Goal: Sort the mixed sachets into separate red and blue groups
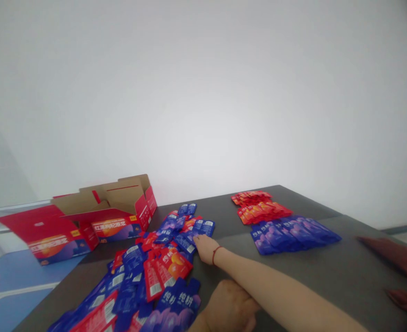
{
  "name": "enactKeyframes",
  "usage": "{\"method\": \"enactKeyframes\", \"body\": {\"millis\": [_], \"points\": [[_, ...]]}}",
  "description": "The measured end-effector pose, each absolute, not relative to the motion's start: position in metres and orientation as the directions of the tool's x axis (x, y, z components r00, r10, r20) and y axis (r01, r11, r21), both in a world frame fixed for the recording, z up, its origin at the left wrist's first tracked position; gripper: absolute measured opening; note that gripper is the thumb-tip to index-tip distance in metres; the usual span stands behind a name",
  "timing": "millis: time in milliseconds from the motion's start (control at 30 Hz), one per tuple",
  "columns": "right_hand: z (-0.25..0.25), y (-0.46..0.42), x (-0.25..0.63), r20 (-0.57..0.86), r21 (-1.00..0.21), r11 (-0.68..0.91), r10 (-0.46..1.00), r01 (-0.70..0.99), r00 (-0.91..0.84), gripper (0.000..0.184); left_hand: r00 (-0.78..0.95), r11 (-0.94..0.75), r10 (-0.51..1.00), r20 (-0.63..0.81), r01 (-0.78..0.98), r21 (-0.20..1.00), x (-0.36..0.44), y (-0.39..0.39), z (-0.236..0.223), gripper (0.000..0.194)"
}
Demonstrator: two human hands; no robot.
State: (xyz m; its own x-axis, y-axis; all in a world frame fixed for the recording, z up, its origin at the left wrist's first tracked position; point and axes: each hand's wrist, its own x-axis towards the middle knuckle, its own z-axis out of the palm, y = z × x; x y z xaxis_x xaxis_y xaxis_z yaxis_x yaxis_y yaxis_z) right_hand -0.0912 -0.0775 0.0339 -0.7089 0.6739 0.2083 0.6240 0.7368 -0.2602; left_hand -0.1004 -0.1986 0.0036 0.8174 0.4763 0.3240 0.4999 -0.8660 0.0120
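Touching one sachet pile [174,265]: right hand [206,249]

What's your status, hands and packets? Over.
Right hand at mixed packet pile, grip unclear. Left hand curled, contents hidden. Red packets, blue packets grouped apart, rightward. Right forearm may obstruct left hand.
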Motion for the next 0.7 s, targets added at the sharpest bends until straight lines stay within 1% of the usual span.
{"method": "enactKeyframes", "body": {"millis": [67,133,167,233,333,400,467,500,533,567,633,700], "points": [[0.030,-0.078,-0.079,0.230,-0.291,0.744,0.665,0.602,-0.710,0.048,0.810,-0.872,0.459,0.365,0.490,0.010,-0.100,-0.199,0.006,0.018],[0.027,-0.077,-0.066,0.252,-0.343,0.731,0.676,0.589,-0.692,0.048,0.746,-0.838,0.505,0.435,0.544,0.040,-0.101,-0.202,0.013,0.019],[0.027,-0.076,-0.060,0.260,-0.377,0.718,0.688,0.585,-0.677,0.047,0.685,-0.807,0.544,0.484,0.586,0.077,-0.102,-0.203,0.018,0.021],[0.027,-0.075,-0.046,0.264,-0.462,0.681,0.717,0.569,-0.645,0.041,0.502,-0.721,0.621,0.602,0.668,0.186,-0.106,-0.205,0.029,0.026],[0.026,-0.079,-0.025,0.256,-0.607,0.594,0.775,0.528,-0.577,0.036,0.106,-0.557,0.653,0.750,0.737,0.382,-0.113,-0.202,0.042,0.036],[0.023,-0.087,-0.011,0.240,-0.701,0.517,0.820,0.492,-0.520,0.037,-0.136,-0.469,0.632,0.763,0.716,0.517,-0.119,-0.195,0.046,0.049],[0.019,-0.097,-0.001,0.209,-0.782,0.433,0.860,0.449,-0.466,0.037,-0.273,-0.430,0.651,0.708,0.635,0.641,-0.125,-0.187,0.044,0.060],[0.017,-0.102,0.003,0.193,-0.815,0.394,0.876,0.425,-0.442,0.037,-0.286,-0.427,0.687,0.668,0.585,0.690,-0.128,-0.184,0.042,0.062],[0.015,-0.106,0.005,0.179,-0.843,0.359,0.889,0.400,-0.421,0.036,-0.259,-0.433,0.732,0.631,0.538,0.723,-0.129,-0.182,0.039,0.062],[0.013,-0.110,0.006,0.170,-0.865,0.332,0.899,0.375,-0.405,0.036,-0.198,-0.448,0.774,0.601,0.500,0.741,-0.130,-0.181,0.035,0.063],[0.009,-0.115,0.004,0.167,-0.895,0.304,0.907,0.327,-0.387,0.035,-0.007,-0.499,0.826,0.563,0.453,0.738,-0.128,-0.182,0.027,0.067],[0.005,-0.120,0.001,0.203,-0.905,0.328,0.893,0.272,-0.403,0.033,0.179,-0.558,0.821,0.542,0.452,0.696,-0.123,-0.187,0.022,0.076]]}}
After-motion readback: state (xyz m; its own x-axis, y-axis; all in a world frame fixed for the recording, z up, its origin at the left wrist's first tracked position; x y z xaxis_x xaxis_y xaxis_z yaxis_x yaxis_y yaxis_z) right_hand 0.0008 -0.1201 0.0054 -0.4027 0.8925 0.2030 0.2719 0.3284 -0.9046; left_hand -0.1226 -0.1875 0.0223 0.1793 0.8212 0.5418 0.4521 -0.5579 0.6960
